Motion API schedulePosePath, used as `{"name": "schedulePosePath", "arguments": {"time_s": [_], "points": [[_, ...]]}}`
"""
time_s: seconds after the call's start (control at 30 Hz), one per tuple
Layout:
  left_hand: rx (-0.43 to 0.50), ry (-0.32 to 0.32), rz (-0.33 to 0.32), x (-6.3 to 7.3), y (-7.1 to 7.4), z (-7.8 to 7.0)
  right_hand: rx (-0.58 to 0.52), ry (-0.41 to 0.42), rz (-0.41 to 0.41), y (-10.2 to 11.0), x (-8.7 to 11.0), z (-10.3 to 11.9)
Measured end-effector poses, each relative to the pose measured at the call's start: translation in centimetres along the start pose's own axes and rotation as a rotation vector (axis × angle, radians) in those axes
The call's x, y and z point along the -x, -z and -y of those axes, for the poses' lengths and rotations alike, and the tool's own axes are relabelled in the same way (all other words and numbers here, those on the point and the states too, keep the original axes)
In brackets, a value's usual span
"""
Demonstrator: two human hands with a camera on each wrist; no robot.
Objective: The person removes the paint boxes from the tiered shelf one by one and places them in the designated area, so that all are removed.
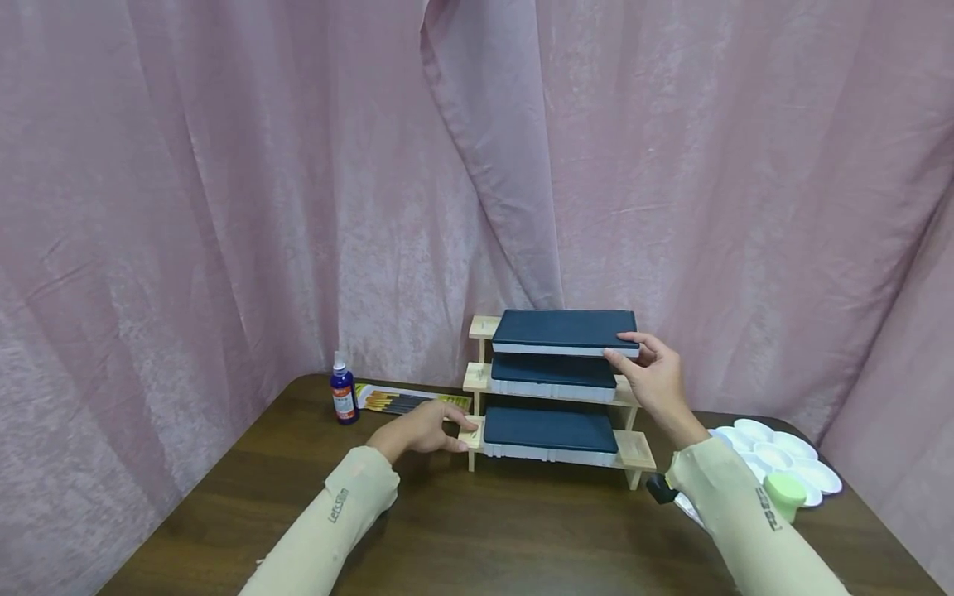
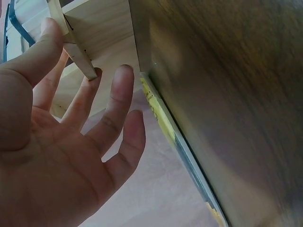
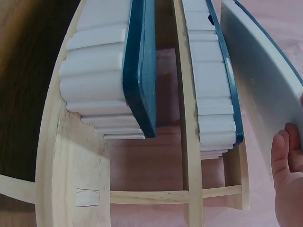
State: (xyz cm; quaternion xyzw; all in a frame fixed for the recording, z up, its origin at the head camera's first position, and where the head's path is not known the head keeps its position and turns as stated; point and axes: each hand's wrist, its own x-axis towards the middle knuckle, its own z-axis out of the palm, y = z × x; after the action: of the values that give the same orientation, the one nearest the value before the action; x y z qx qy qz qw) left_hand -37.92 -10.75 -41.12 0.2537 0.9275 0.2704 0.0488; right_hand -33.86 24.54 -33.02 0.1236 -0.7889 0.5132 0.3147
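Bordering pink curtains (image 1: 671,165), a brown table (image 1: 492,530) bears a rack (image 1: 635,451)

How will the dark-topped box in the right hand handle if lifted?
The dark-topped box is probably stiff: its edges look straight. Its smooth pale underside may be slippery. Since the right hand pinches only one end, the far end could dip.

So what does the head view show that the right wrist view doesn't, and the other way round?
Only the head view: the left hand, the blue bottle, the brush pack and the white palette.

Only the right wrist view: the top box's pale underside.

Both: the wooden rack, the middle box and bottom box on it, the top box in the right hand, and the pink curtain.
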Motion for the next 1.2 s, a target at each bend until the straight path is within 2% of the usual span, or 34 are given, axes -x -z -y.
{"name": "schedulePosePath", "arguments": {"time_s": [0.1, 0.27, 0.7, 0.97, 1.2], "points": [[0.004, -0.001, 0.001, 0.0, 0.0, -0.1, 0.018, 0.008, 0.01, 0.2, 0.5, 1.6], [0.009, -0.004, 0.001, 0.1, 0.0, -0.2, 0.031, 0.01, 0.018, 0.6, 0.8, 2.5], [0.014, -0.008, 0.002, 0.1, 0.0, -0.2, -0.034, 0.038, 0.014, 1.0, 1.2, 2.8], [0.016, -0.014, 0.005, 0.1, 0.0, -0.2, -0.042, 0.058, -0.007, 1.4, 1.7, 3.1], [0.029, 0.006, 0.004, 0.3, 0.1, -0.4, -0.033, 0.068, 0.005, 1.7, 2.3, 3.2]]}}
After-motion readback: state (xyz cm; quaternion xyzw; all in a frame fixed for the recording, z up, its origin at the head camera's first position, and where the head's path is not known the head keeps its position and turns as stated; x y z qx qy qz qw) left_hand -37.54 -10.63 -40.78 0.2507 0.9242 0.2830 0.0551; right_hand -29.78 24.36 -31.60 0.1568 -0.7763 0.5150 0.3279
